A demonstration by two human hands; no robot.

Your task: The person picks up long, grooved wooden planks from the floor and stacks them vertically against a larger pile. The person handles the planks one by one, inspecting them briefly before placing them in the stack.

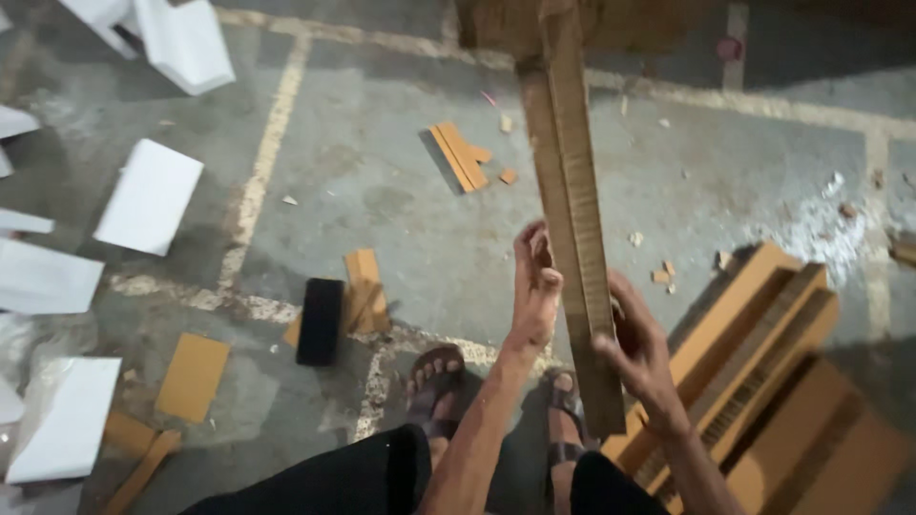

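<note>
We've got both hands on a long cardboard strip, held near upright over the concrete floor: left hand pressed open-fingered against its left edge, right hand clamped round its lower part; cardboard stack just right, black block left
</note>
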